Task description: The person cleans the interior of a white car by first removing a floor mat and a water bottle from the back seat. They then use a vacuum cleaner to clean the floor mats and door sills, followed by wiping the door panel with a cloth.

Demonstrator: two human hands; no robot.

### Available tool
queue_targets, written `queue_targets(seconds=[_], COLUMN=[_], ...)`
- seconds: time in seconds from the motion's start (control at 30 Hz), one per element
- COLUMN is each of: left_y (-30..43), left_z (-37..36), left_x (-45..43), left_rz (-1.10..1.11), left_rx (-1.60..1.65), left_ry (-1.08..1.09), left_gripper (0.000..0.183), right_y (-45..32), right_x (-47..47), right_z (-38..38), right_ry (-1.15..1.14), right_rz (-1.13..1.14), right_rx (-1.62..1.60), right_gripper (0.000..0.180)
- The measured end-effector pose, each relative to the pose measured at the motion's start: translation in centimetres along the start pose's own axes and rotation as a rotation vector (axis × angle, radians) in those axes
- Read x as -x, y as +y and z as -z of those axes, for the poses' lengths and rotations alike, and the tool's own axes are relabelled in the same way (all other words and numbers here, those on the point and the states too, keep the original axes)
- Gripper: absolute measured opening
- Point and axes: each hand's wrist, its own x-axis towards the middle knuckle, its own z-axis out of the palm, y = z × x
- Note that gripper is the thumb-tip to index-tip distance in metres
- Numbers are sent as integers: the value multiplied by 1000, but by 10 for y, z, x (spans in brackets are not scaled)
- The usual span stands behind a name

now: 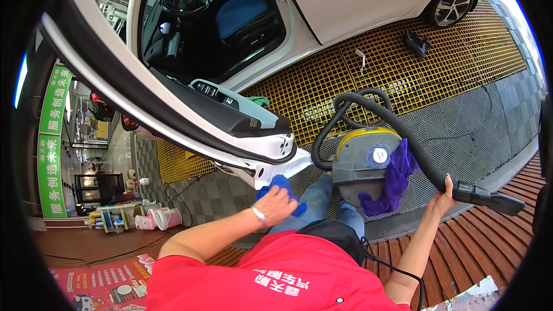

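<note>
My left hand (275, 205) presses a blue cloth (283, 183) against the lower rear edge of the open white car door (276, 168). In my right hand (443, 196) is the end of a black corrugated vacuum hose (402, 127), with a flat black nozzle (501, 201) pointing off to the right. The hose runs to a grey and yellow vacuum cleaner (358, 155) standing before my legs, and a purple cloth (399, 172) is draped over its side. Beyond the door, the car's interior shows a steering wheel (185, 1) and a seat with a blue cover (246, 13).
Yellow floor grating (311, 90) lies alongside the car, with a black plastic bag (417, 45) and a small white object (360, 56) on it. A green cloth (259, 101) is behind the door. Buckets (168, 218) and a cart with bottles (114, 216) stand at left.
</note>
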Motion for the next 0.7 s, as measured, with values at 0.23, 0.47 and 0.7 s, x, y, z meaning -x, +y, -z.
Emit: queue_targets(seconds=[0.23,0.47,0.7], left_y=[-9,-24,-12], left_z=[75,106,166], left_x=[28,-42,14], left_rz=[-59,511,91], left_rx=[-335,-460,-403], left_ry=[446,-147,298], left_gripper=[11,25,18], right_y=[-6,-8,-8], right_x=[2,2,5], right_z=[-11,-14,-9], right_ry=[-54,-95,-101], right_rz=[31,39,21], right_rx=[41,91,102], right_gripper=[42,37,43])
